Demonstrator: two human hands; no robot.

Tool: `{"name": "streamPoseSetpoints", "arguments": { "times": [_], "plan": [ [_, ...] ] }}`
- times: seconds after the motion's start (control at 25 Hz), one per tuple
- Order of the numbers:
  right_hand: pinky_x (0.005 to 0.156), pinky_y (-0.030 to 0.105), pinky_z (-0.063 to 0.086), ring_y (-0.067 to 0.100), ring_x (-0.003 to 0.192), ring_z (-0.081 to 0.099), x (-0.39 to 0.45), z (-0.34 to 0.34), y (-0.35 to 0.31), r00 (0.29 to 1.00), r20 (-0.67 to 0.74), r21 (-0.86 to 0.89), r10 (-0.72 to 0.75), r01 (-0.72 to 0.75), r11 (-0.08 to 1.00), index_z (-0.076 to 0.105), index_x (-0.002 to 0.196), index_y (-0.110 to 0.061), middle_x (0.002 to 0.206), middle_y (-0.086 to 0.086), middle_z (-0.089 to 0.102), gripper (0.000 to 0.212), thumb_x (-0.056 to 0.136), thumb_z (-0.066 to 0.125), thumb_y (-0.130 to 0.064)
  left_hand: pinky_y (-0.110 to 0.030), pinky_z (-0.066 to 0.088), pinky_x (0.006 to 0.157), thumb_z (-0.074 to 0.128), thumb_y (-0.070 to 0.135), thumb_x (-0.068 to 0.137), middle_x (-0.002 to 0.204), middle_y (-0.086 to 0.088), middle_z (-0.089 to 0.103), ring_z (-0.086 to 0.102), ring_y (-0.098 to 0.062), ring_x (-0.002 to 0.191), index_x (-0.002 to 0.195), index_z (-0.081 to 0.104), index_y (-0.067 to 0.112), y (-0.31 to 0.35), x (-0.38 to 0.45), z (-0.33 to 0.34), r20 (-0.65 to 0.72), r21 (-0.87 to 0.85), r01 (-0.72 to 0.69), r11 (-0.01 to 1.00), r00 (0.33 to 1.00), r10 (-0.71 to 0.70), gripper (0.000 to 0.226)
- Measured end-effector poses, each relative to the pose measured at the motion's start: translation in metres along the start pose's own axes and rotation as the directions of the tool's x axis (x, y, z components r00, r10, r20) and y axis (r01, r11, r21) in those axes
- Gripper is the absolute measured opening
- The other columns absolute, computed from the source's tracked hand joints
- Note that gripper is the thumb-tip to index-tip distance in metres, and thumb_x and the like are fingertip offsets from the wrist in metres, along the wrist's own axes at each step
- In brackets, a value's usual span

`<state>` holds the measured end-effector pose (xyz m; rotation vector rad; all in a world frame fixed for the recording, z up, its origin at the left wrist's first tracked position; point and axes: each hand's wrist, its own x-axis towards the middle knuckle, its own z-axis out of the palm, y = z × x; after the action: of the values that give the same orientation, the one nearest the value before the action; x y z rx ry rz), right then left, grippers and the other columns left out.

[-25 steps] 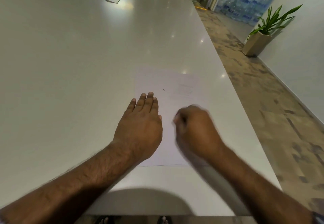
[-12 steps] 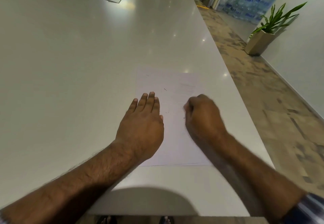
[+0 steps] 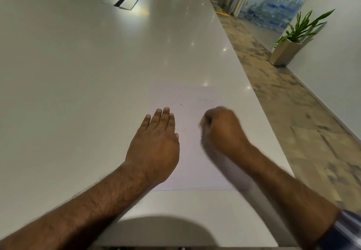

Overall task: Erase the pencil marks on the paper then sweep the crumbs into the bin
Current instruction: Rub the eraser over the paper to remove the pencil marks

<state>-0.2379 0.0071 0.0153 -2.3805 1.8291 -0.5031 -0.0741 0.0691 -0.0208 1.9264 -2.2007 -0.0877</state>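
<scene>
A: Right hand (image 3: 222, 130) fingers (image 3: 205, 121) are curling into a tight fist, motion-blurred. Gripping an eraser? Can't tell; nothing is showing between them.

B: Change from a second ago?

A: The fist is travelling. It was lower on the sheet, toward the near edge of the worktop (image 3: 78, 73); now it is sitting further up and toward the right edge. I'm reading that as rubbing strokes working across the page, so erasing is under way, not finished.

B: Left hand (image 3: 154, 144)?

A: Still lying flat, fingers released and spread together, palm pressing the paper's left side. It is pinning the sheet.

B: And the paper (image 3: 187, 97)?

A: Lying flat near the worktop's near right corner, under both hands. Faint pencil marks (image 3: 181, 104) are showing just beyond the left fingertips, between the two hands, plus fainter traces just past the fist. Those are remaining to be rubbed.

B: Crumbs, bin?

A: Crumbs too small to make out. No bin in view.
</scene>
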Motion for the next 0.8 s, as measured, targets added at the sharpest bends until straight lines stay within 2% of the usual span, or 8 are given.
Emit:
{"name": "streamPoseSetpoints", "arguments": {
  "times": [0.12, 0.2, 0.28, 0.44, 0.48, 0.56, 0.64, 0.8],
  "plan": [
    [0.061, 0.033, 0.043, 0.024, 0.067, 0.055, -0.027, 0.011, -0.026, 0.976, 0.107, 0.072, -0.188, 0.181, 0.981, 0.060, 0.065, -0.010, 0.071, 0.005, 0.060, 0.024, 0.088, 0.054, -0.015, -0.039, 0.000, 0.122, 0.002, 0.032, 0.096, 0.163, -0.011, 0.001, 0.000, -0.024, 0.151, 0.154, 0.005, 0.006, -0.001, 0.001, 0.001, -0.008, 0.002, -0.006, 1.000, 1.000, 0.006, 0.064],
    [0.061, 0.030, 0.040, 0.028, 0.068, 0.059, 0.013, 0.006, -0.001, 1.000, -0.010, 0.024, 0.008, -0.008, 1.000, 0.059, 0.063, -0.012, 0.070, 0.008, 0.061, 0.026, 0.089, 0.055, -0.017, -0.040, 0.000, 0.122, 0.004, 0.031, 0.098, 0.163, -0.011, -0.001, -0.001, -0.024, 0.151, 0.154, 0.003, 0.006, -0.001, 0.001, 0.002, 0.000, 0.011, -0.009, 1.000, 1.000, 0.009, 0.061],
    [0.065, 0.030, 0.044, 0.031, 0.075, 0.066, 0.036, -0.004, 0.015, 0.994, -0.013, -0.015, 0.108, -0.108, 0.994, 0.066, 0.069, -0.007, 0.076, 0.011, 0.068, 0.024, 0.089, 0.057, -0.017, -0.040, -0.001, 0.122, 0.006, 0.030, 0.099, 0.163, -0.011, -0.002, -0.003, -0.023, 0.151, 0.154, 0.002, 0.006, -0.001, 0.000, 0.002, -0.001, 0.017, -0.006, 1.000, 1.000, 0.006, 0.060],
    [0.070, 0.033, 0.050, 0.027, 0.073, 0.063, -0.013, 0.011, -0.019, 0.967, 0.176, 0.051, -0.184, 0.178, 0.983, 0.069, 0.073, -0.008, 0.078, 0.008, 0.069, 0.022, 0.088, 0.056, -0.018, -0.038, -0.002, 0.122, 0.004, 0.031, 0.098, 0.164, -0.010, 0.000, -0.001, -0.023, 0.151, 0.154, 0.004, 0.007, -0.001, 0.000, 0.002, -0.014, 0.004, -0.001, 1.000, 1.000, 0.001, 0.062],
    [0.069, 0.032, 0.048, 0.027, 0.073, 0.063, -0.010, 0.007, -0.016, 0.971, 0.161, 0.058, -0.175, 0.168, 0.984, 0.068, 0.071, -0.009, 0.077, 0.008, 0.068, 0.022, 0.088, 0.056, -0.018, -0.038, -0.001, 0.122, 0.005, 0.031, 0.099, 0.164, -0.010, -0.001, -0.002, -0.023, 0.151, 0.154, 0.004, 0.006, 0.000, 0.001, 0.002, -0.011, 0.003, -0.003, 1.000, 1.000, 0.003, 0.060],
    [0.068, 0.030, 0.046, 0.031, 0.076, 0.066, 0.026, -0.001, 0.013, 0.998, 0.035, -0.022, 0.051, -0.050, 0.999, 0.068, 0.071, -0.006, 0.078, 0.012, 0.070, 0.022, 0.088, 0.058, -0.016, -0.038, 0.000, 0.123, 0.009, 0.030, 0.100, 0.163, -0.010, -0.003, -0.003, -0.023, 0.151, 0.154, 0.002, 0.006, 0.000, 0.001, 0.001, 0.009, 0.004, -0.001, 1.000, 1.000, 0.001, 0.059],
    [0.073, 0.032, 0.051, 0.032, 0.083, 0.068, 0.040, -0.010, 0.022, 0.995, 0.017, -0.061, 0.098, -0.097, 0.993, 0.072, 0.078, -0.003, 0.084, 0.015, 0.073, 0.021, 0.087, 0.058, -0.015, -0.039, 0.001, 0.123, 0.010, 0.030, 0.100, 0.163, -0.010, -0.002, -0.003, -0.023, 0.151, 0.154, 0.002, 0.006, 0.000, 0.000, 0.000, 0.005, 0.013, 0.000, 1.000, 1.000, 0.000, 0.059],
    [0.075, 0.034, 0.051, 0.027, 0.077, 0.065, -0.009, 0.009, -0.018, 0.969, 0.189, 0.020, -0.161, 0.160, 0.987, 0.072, 0.079, -0.007, 0.083, 0.009, 0.071, 0.020, 0.088, 0.057, -0.016, -0.038, -0.001, 0.123, 0.010, 0.031, 0.101, 0.164, -0.009, -0.002, -0.003, -0.021, 0.151, 0.154, 0.002, 0.008, 0.002, -0.001, -0.001, 0.002, -0.022, 0.000, 1.000, 1.000, 0.000, 0.059]
  ]
}}
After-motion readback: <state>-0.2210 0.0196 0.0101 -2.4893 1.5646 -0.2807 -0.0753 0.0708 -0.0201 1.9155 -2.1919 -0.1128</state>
